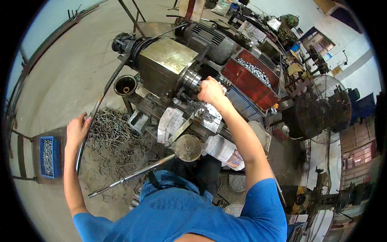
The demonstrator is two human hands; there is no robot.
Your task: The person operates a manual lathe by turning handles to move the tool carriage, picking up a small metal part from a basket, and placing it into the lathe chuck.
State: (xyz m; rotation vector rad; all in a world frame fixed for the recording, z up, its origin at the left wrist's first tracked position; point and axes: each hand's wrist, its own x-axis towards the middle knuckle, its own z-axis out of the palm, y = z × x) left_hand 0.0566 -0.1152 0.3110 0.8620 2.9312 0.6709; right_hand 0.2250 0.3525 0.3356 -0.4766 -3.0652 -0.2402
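My left hand (78, 130) is at the left, its curled fingers closed round the long metal lever bar (95, 108) that runs down from the machine. My right hand (210, 91) is closed in front of the round steel chuck (190, 78) of a small lathe. What its fingers hold is hidden. Behind the chuck stands the lathe's boxy metal headstock (167, 55). Below my right hand is the tool post (209, 116), with a round metal disc (188, 148) nearer to me.
A red metal bin (246, 80) of small shiny parts stands right of the chuck. A blue crate (47, 157) with similar parts is at far left. Metal shavings (111, 133) pile below the lathe. A second handle (133, 175) sticks out leftward. A caged fan (322, 107) stands right.
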